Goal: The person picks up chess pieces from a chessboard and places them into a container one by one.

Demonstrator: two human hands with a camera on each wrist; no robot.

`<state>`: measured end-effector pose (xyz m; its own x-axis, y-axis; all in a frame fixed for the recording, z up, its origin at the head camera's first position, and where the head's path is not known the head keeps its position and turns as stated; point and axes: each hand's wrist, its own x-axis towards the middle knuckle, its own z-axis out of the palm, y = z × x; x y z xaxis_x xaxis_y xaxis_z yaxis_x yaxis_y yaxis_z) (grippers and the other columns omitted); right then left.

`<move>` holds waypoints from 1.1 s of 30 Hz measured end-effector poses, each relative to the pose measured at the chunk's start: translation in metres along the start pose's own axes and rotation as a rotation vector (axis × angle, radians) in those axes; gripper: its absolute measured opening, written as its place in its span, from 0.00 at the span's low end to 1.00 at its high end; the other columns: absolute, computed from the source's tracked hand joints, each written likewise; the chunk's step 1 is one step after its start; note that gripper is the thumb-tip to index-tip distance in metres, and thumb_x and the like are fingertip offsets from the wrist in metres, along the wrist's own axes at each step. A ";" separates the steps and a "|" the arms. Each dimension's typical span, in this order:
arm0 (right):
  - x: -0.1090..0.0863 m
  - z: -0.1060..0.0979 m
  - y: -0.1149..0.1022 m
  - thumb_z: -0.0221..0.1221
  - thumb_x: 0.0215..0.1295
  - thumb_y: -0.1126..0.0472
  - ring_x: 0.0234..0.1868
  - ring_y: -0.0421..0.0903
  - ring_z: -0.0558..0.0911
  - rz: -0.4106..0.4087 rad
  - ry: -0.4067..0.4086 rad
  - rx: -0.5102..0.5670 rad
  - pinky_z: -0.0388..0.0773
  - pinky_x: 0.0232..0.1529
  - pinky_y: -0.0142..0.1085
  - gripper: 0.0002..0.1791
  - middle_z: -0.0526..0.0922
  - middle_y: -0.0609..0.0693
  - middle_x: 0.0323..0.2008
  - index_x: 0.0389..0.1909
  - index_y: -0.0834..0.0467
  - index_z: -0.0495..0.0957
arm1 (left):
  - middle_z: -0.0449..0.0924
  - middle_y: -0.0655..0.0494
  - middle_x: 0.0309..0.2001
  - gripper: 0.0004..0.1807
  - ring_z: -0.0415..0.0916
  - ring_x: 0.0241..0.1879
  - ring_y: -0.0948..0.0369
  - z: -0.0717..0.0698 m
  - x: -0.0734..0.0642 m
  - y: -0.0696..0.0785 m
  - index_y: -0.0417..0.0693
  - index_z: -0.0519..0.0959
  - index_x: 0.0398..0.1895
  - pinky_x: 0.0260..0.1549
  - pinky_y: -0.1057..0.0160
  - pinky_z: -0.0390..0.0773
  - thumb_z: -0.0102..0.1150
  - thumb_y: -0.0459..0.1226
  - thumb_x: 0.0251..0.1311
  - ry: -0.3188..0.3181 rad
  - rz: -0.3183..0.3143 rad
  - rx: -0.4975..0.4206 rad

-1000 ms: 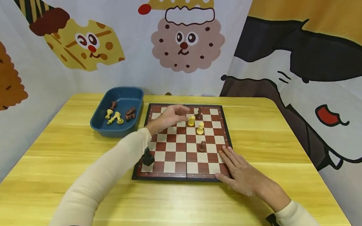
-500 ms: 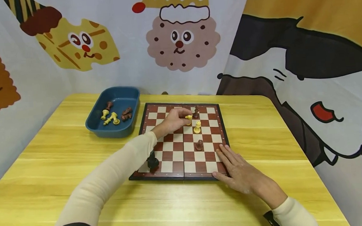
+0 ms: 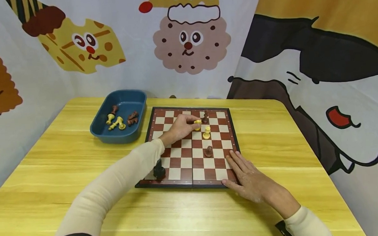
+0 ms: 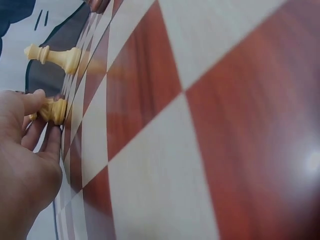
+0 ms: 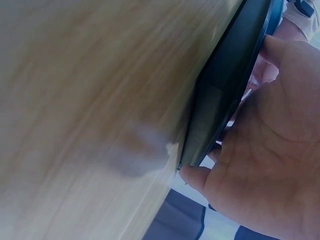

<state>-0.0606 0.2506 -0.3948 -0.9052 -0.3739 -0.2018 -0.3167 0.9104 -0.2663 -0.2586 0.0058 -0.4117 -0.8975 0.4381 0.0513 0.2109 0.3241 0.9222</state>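
Note:
My left hand (image 3: 180, 127) reaches over the far middle of the chessboard (image 3: 181, 163). Its thumb and fingers pinch a short yellow chess piece (image 4: 56, 111), which stands upright on the board and is partly covered by them. Close to it on the near right is a taller yellow chess piece (image 3: 206, 133). A dark brown chess piece (image 3: 205, 118) stands just behind, and another brown chess piece (image 3: 208, 151) sits nearer to me. My right hand (image 3: 253, 180) rests with extended fingers on the board's near right corner; in the right wrist view its fingers lie along the board's dark edge.
At the board's far left stands a blue tray (image 3: 114, 138) with several yellow and brown chess pieces lying in it. A black device (image 3: 159, 169) hangs by the left wrist. A printed curtain (image 3: 135, 81) closes off the table's far side.
One second ago the left hand was just left of the short yellow piece; it moved right and now pinches it. The right hand stays on the board corner. The head view shifted slightly.

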 end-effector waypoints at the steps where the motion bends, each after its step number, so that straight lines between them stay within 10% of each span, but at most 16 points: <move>1: 0.000 0.000 0.001 0.43 0.76 0.30 0.80 0.59 0.41 -0.001 0.003 0.002 0.49 0.73 0.60 0.50 0.42 0.59 0.81 0.81 0.63 0.45 | 0.83 0.52 0.52 0.15 0.79 0.48 0.58 0.000 0.000 0.000 0.41 0.84 0.57 0.44 0.60 0.81 0.64 0.35 0.70 0.001 0.002 0.002; 24: -0.001 0.005 0.003 0.41 0.76 0.29 0.80 0.57 0.39 -0.009 0.009 -0.043 0.48 0.74 0.57 0.50 0.40 0.59 0.81 0.81 0.63 0.45 | 0.84 0.52 0.54 0.16 0.80 0.47 0.58 -0.005 -0.001 0.005 0.43 0.84 0.58 0.38 0.62 0.79 0.66 0.36 0.69 0.020 -0.007 -0.071; 33: 0.002 0.012 0.008 0.40 0.75 0.28 0.80 0.56 0.40 -0.013 0.033 -0.034 0.50 0.74 0.59 0.51 0.40 0.58 0.81 0.82 0.62 0.45 | 0.85 0.49 0.52 0.16 0.81 0.49 0.56 -0.017 -0.005 0.012 0.39 0.84 0.58 0.50 0.53 0.82 0.65 0.34 0.69 0.026 0.047 -0.149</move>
<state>-0.0610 0.2548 -0.4083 -0.9098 -0.3801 -0.1670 -0.3372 0.9112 -0.2366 -0.2585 -0.0064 -0.3949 -0.8982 0.4270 0.1043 0.1952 0.1750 0.9650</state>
